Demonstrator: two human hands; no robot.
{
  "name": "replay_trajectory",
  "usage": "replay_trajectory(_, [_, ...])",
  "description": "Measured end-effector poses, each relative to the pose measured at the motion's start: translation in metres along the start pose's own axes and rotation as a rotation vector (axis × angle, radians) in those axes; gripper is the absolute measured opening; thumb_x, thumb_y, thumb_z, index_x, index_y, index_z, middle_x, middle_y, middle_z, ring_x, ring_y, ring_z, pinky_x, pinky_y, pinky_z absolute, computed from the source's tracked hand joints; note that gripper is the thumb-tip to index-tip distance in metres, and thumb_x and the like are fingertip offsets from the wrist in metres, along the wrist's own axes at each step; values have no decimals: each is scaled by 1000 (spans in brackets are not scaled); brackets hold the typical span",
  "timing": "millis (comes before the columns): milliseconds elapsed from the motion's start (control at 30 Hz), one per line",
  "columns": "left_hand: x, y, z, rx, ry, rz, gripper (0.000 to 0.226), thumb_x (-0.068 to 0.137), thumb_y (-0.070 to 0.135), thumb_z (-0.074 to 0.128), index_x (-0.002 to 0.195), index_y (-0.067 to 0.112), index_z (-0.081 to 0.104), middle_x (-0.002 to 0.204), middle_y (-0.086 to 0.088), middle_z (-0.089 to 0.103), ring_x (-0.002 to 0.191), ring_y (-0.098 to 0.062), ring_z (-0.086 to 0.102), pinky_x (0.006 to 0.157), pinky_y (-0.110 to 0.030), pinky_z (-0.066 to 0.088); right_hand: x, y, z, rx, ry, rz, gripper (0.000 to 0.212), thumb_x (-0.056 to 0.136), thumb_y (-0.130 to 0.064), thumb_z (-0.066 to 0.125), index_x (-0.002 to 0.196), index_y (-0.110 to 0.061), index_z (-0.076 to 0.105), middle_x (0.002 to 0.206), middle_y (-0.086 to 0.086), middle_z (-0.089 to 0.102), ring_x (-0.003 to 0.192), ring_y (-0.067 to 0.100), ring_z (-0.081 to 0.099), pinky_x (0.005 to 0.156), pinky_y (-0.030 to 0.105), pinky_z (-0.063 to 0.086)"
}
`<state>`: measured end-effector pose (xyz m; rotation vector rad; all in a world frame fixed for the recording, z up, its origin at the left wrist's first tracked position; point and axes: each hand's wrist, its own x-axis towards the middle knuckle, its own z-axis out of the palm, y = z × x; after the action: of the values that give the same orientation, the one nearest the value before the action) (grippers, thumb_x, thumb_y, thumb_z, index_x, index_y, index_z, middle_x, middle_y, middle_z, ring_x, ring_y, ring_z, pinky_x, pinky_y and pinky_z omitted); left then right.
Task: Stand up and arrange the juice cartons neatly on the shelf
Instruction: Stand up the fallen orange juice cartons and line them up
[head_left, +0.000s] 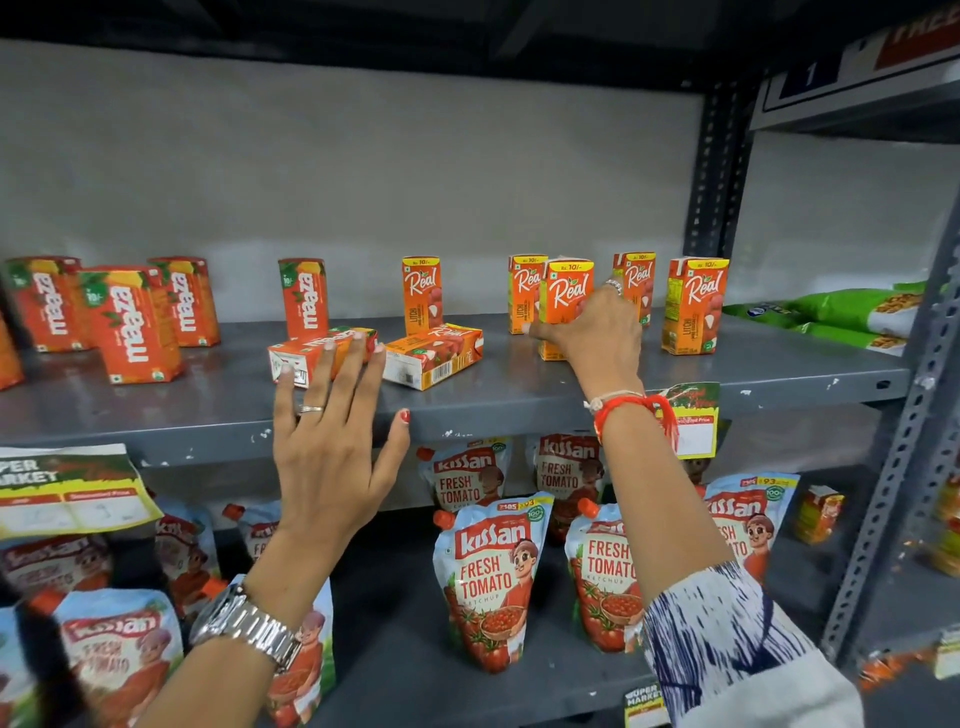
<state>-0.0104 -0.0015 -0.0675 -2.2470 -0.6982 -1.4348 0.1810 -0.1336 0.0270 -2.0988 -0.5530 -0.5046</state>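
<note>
Orange juice cartons stand and lie on a grey metal shelf (519, 405). My right hand (592, 338) grips an upright Real carton (565, 291) in the right group. Other Real cartons (696, 306) stand around it, and one Real carton (434, 356) lies flat at mid-shelf. My left hand (332, 441) is spread open, its fingertips touching a Maaza carton (311, 353) that lies on its side. Behind that one stands an upright Maaza carton (304, 299). Three more Maaza cartons (135, 325) stand at the left.
Green snack packets (841, 317) lie at the shelf's right end beside a perforated steel post (898, 467). Ketchup pouches (493, 577) fill the shelf below. Price tags (67, 493) hang from the shelf's front edge. Another rack stands at right.
</note>
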Motion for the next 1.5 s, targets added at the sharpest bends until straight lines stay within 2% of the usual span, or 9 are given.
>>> replay_trajectory(100, [-1, -10, -6, 67, -17, -40, 63, 93, 49, 26, 146, 15, 29, 154, -5, 25, 144, -21, 16, 117, -46, -7, -18, -12, -7, 14, 179, -139, 82, 67, -48, 76, 126, -2, 43, 131, 16, 47, 125, 32, 41, 100, 37, 35])
replay_trajectory(167, [-1, -22, -11, 98, -17, -77, 64, 93, 49, 25, 147, 14, 27, 155, -6, 26, 145, -22, 16, 116, -45, -10, -33, -27, -7, 49, 237, -235, 69, 71, -47, 73, 120, -3, 51, 125, 14, 51, 119, 30, 45, 94, 33, 36])
replay_trajectory(233, [-1, -35, -16, 117, -18, -113, 64, 94, 49, 25, 147, 13, 27, 155, -6, 26, 145, -22, 16, 116, -45, -10, -46, -41, 3, 38, 161, -292, 59, 73, -55, 67, 99, -3, 63, 103, 15, 63, 102, 30, 56, 82, 36, 41])
replay_trajectory(333, [-3, -55, -22, 135, -38, -169, 64, 94, 50, 24, 148, 15, 23, 157, -5, 22, 146, -21, 12, 116, -43, -13, -65, -61, 15, 10, -21, -296, 64, 69, -68, 63, 74, -4, 55, 79, 11, 60, 83, 28, 59, 65, 35, 41])
replay_trajectory(633, [-13, -82, -27, 103, -55, -176, 66, 94, 52, 17, 145, 11, 31, 153, -9, 30, 144, -25, 20, 117, -38, -14, -85, -101, 57, -178, -115, -191, 88, 62, -70, 66, 119, -3, 52, 119, 12, 56, 113, 32, 52, 84, 38, 46])
replay_trajectory(800, [-14, -86, -25, 73, -24, -155, 65, 94, 52, 20, 146, 13, 27, 155, -7, 27, 145, -24, 19, 117, -42, -7, -81, -94, 51, -149, -146, -164, 54, 75, -39, 71, 113, -3, 57, 118, 14, 59, 113, 33, 55, 91, 37, 45])
replay_trajectory(967, [-14, -87, -22, 42, 11, -142, 64, 94, 50, 24, 145, 12, 31, 153, -6, 31, 143, -26, 24, 117, -40, -7, -77, -88, 40, -95, -205, -35, 48, 68, -39, 75, 100, -5, 61, 110, 17, 65, 108, 36, 58, 83, 36, 49])
replay_trajectory(1267, [-14, -91, -19, 16, 18, -118, 62, 93, 49, 27, 143, 14, 35, 150, -5, 36, 141, -25, 28, 118, -38, -9, -97, -78, 53, 23, 100, -108, 31, 72, -38, 65, 78, -8, 66, 84, 12, 69, 86, 32, 64, 68, 34, 49])
replay_trajectory(1500, [-15, -91, -16, -7, 55, -112, 60, 93, 48, 28, 142, 14, 35, 148, -4, 37, 140, -23, 28, 119, -40, -5, -114, -88, 39, 263, 334, -126, 59, 67, -41, 77, 113, -13, 54, 106, 5, 63, 98, 22, 60, 78, 26, 41])
